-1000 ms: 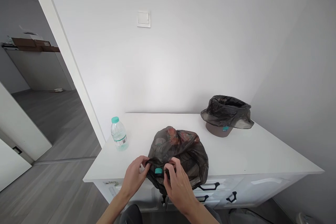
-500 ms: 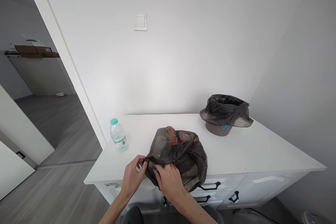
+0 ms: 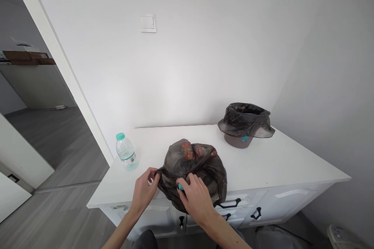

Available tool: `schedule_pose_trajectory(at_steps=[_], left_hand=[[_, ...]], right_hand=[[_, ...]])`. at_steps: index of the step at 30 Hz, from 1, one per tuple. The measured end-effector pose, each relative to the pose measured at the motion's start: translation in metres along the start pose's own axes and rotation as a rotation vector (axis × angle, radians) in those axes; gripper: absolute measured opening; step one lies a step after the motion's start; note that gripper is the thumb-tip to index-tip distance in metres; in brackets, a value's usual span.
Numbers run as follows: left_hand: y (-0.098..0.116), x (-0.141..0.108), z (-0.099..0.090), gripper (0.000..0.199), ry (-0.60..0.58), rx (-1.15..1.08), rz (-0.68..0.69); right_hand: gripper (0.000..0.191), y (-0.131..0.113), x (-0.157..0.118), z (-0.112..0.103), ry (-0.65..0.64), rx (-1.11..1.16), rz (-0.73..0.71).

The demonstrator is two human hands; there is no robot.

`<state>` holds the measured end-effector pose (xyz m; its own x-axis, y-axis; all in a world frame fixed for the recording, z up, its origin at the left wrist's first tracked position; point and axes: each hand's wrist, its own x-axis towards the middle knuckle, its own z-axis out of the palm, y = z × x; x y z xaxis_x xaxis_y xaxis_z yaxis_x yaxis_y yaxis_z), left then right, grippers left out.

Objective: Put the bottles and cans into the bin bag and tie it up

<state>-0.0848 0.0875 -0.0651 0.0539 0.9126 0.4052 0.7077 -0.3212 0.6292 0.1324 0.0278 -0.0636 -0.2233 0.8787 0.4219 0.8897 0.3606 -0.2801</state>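
Observation:
A thin black plastic garbage bag (image 3: 204, 179), filled and bulging, lies near the front edge of the white cabinet top. Orange-red printed packaging (image 3: 201, 151) shows through its film. My left hand (image 3: 144, 188) pinches the bag's gathered left edge between thumb and fingers. At the bag's opening, my right hand (image 3: 196, 198) is closed around a teal bottle cap (image 3: 181, 186); whatever is below the cap is hidden by the bag and hand. To the left stands a clear plastic bottle (image 3: 126, 153) with a teal cap, apart from both hands.
A brown trash bin (image 3: 238, 141) lined with a black bag (image 3: 248, 124) stands at the back right of the white cabinet (image 3: 280, 163). Black drawer handles (image 3: 230, 204) stick out in front. A light switch (image 3: 148, 23) is on the wall; a doorway opens at left.
My right hand has shifted slightly right and up, and more of the teal cap shows in it. My left hand keeps its pinch on the bag's edge. The whole view has shifted slightly.

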Motion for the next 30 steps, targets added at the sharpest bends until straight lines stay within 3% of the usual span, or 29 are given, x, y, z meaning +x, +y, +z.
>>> schedule_pose_trajectory(at_steps=[7,10,12,15,16,18,20,22,24,27,30], left_hand=[[-0.018,0.011,0.004,0.031,0.007,0.047,-0.058],[-0.030,0.016,-0.003,0.029,0.001,0.108,-0.102],[-0.026,0.015,-0.012,0.030,0.044,0.162,-0.038],[0.007,0.005,-0.031,0.041,0.138,0.182,0.225],[0.024,0.000,-0.037,0.045,0.115,0.159,0.326],[0.057,-0.012,-0.047,0.062,-0.057,0.093,0.478],[0.082,-0.024,-0.053,0.080,-0.245,0.037,0.533],[0.092,-0.034,-0.052,0.080,-0.382,-0.030,0.485],[0.085,-0.041,-0.050,0.068,-0.413,-0.122,0.340],[0.052,-0.046,-0.050,0.056,-0.242,-0.262,0.031],[0.013,-0.043,-0.064,0.063,-0.001,-0.351,-0.215]], right_hand=[[0.011,0.008,-0.007,-0.054,0.188,0.099,-0.111],[0.009,0.011,-0.015,-0.087,0.222,0.199,-0.125],[0.012,0.014,-0.022,-0.107,0.228,0.274,-0.096],[0.016,0.020,-0.033,-0.127,0.193,0.349,-0.017],[0.017,0.021,-0.035,-0.131,0.166,0.362,0.008],[0.018,0.020,-0.039,-0.132,0.097,0.376,0.044],[0.023,0.013,-0.039,-0.131,0.027,0.390,0.052],[0.031,0.003,-0.034,-0.133,-0.059,0.437,0.032],[0.041,-0.005,-0.025,-0.138,-0.159,0.541,-0.011],[0.052,-0.002,-0.011,-0.141,-0.288,0.707,-0.062],[0.035,0.022,-0.005,-0.118,-0.382,0.675,-0.049]])
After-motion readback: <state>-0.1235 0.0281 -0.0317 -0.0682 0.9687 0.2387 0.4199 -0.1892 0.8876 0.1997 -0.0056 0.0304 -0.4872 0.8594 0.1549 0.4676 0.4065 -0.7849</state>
